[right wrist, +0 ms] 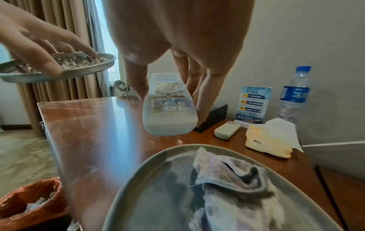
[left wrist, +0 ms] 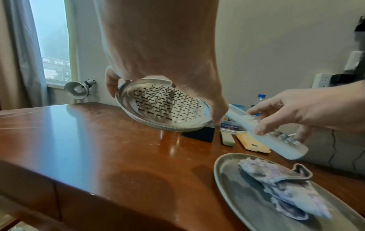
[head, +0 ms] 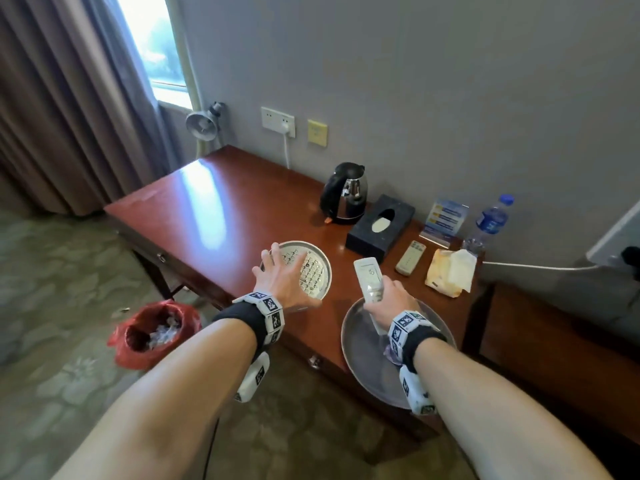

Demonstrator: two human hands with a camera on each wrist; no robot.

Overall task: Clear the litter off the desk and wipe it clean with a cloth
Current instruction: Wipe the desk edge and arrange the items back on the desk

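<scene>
While the left hand (head: 282, 277) holds the spiked metal ashtray (left wrist: 164, 107) by its rim, fingers spread over it, lifted off the desk (head: 211, 209), the right hand (head: 389, 299) pinches a remote (right wrist: 169, 109) betw. thumb & fingers. Cloth (right wrist: 235, 184) lies in the grey tray (left wrist: 227, 175). Best to park both w/ the other items at the back, then wipe.

A hotel room: desk (head: 214, 202) with kettle (head: 344, 194), tissue box (head: 381, 223), info card (head: 445, 216).
</scene>
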